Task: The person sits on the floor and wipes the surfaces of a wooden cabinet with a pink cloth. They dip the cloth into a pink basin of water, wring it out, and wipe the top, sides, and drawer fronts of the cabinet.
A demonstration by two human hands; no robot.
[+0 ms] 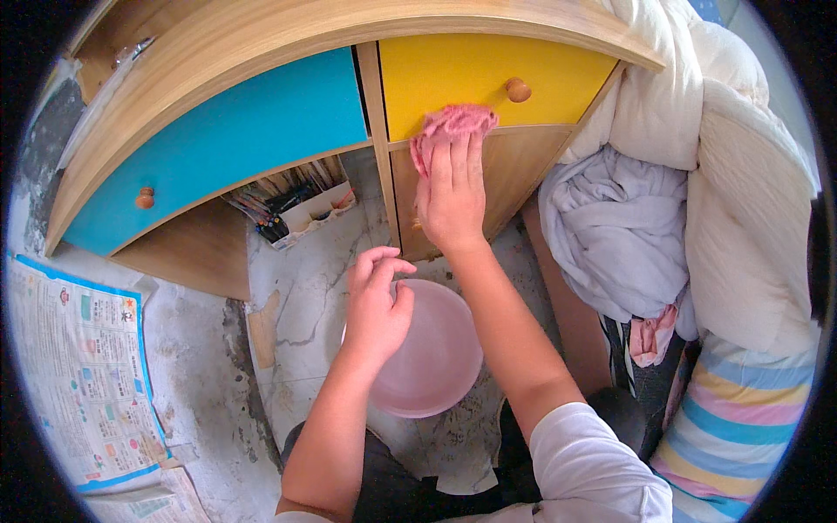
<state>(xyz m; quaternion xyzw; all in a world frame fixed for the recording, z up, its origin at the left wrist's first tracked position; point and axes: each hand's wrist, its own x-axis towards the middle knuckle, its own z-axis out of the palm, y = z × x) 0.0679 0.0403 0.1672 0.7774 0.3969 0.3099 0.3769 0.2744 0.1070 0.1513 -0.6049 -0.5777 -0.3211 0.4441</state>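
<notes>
My right hand [452,189] presses a crumpled pink cloth [461,119] against the lower edge of a yellow drawer front [444,72]. The drawer's round wooden knob [518,90] is just right of the cloth. Below the drawer is a wood-grain cabinet door [516,157], partly hidden by my right hand and forearm. My left hand [379,304] holds nothing; its fingers are loosely bent and apart. It hovers over the left rim of a pink plastic basin [431,353] on the floor. Whether the basin holds water I cannot tell.
Left of the yellow drawer is a blue drawer front [248,144] with a wooden knob [145,198]. A white box [314,216] of pens stands beneath it. A printed poster [91,372] hangs on the stained left wall. Grey bedding [621,216] and a striped roll [732,418] lie right.
</notes>
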